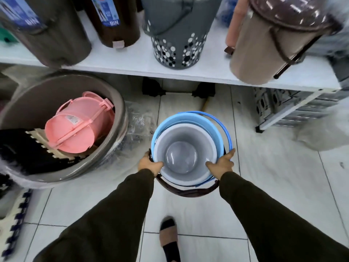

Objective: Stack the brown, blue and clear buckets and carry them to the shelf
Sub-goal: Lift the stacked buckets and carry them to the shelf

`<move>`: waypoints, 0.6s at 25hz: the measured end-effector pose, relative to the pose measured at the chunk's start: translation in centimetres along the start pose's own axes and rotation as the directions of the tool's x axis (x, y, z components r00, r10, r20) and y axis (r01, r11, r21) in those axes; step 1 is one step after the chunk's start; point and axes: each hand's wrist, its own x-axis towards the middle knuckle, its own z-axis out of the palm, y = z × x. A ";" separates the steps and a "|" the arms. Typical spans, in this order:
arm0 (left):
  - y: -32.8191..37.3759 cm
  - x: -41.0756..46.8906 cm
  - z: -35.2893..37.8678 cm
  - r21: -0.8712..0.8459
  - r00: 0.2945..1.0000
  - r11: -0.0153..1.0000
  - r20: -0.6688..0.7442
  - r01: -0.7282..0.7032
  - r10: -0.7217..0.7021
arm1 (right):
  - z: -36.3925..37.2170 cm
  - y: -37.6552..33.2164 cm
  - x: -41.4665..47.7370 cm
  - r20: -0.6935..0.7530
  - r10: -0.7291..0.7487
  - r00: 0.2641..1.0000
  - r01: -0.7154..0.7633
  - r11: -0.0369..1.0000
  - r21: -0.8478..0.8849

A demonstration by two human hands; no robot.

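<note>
Three buckets are nested together and held above the tiled floor. The clear bucket (181, 148) sits innermost, inside the blue bucket (190, 120), whose blue handle arcs over the right side. Of the brown bucket (188, 192) only the dark rim and handle show beneath the near edge. My left hand (149, 163) grips the stack's left rim, thumb over the edge. On the right rim my right hand (221, 163) holds the same way. The white shelf (141, 57) lies just ahead, above the stack.
Dark bins (56, 35), a dotted grey basket (177, 44) and a tilted beige lidded bin (264, 40) stand on the shelf. A large brown tub (117, 103) with a pink bucket (79, 121) sits at left on the floor. A grey crate (287, 108) is at right. My foot (169, 237) is below.
</note>
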 end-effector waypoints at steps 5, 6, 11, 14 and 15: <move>6.2 -12.3 -5.1 0.074 0.994 0.991 -0.003 -0.113 0.113 | -8.6 -4.2 -11.4 -0.034 -0.108 0.994 0.106 0.993 -0.050; 7.6 -14.8 -6.3 0.077 0.991 0.988 -0.012 -0.132 0.134 | -10.3 -5.2 -13.6 -0.038 -0.131 0.991 0.129 0.990 -0.051; 15.1 -26.1 -11.4 -0.023 0.958 0.962 -0.102 -0.271 0.268 | -17.9 -11.0 -23.2 -0.122 -0.298 0.947 0.300 0.954 -0.001; 18.3 -30.6 -13.6 -0.123 0.925 0.924 -0.175 -0.361 0.338 | -21.1 -14.4 -27.5 -0.187 -0.400 0.897 0.403 0.915 -0.025; 19.5 -31.6 -14.4 -0.148 0.916 0.912 -0.189 -0.382 0.353 | -22.0 -15.7 -28.7 -0.214 -0.423 0.880 0.423 0.905 -0.049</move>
